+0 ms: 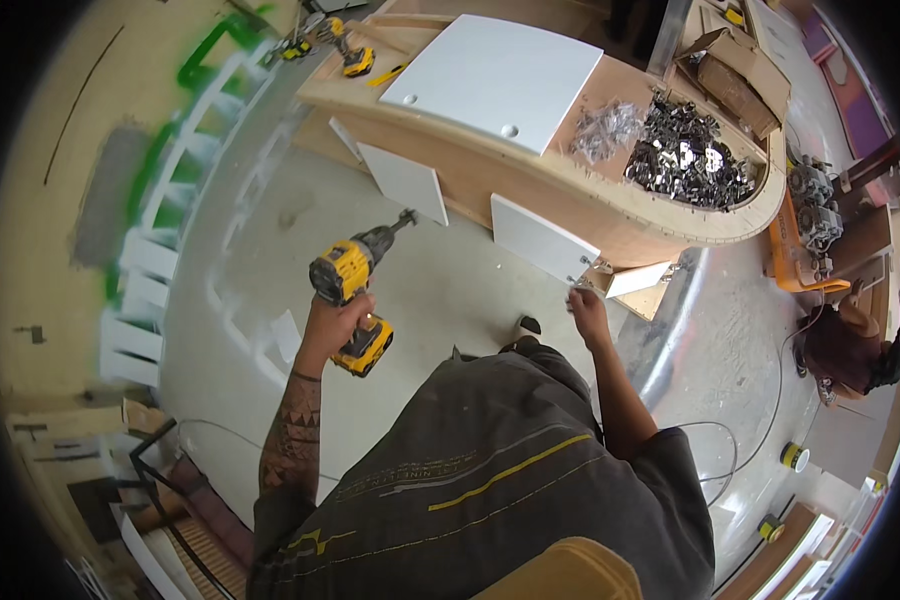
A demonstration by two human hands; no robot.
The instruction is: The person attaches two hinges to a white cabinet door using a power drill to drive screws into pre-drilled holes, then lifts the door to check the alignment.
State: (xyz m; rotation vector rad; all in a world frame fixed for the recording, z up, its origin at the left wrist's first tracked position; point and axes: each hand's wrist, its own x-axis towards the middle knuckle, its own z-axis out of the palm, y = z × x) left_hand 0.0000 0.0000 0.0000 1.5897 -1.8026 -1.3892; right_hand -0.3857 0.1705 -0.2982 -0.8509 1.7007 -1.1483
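My left hand (340, 322) grips the handle of a yellow and black cordless drill (342, 270). A wide dark bit (406, 218) is in its chuck, tilted up toward the workbench. My right hand (588, 320) is closed, with its fingertips pinched; a small thing between them is too small to make out. Just above that hand, metal fittings (584, 266) like hinges sit at the corner of a white panel (542, 240). Another white panel (406, 182) stands to the left along the bench's side, apart from the drill bit.
On the wooden workbench (420, 125) lie a large white board (500, 75), a heap of metal hinges (692, 155), clear plastic bags (607, 130) and a second drill (355, 60). An open cardboard box (735, 75) is behind. At right, a person (840, 345) crouches near an orange machine (792, 255).
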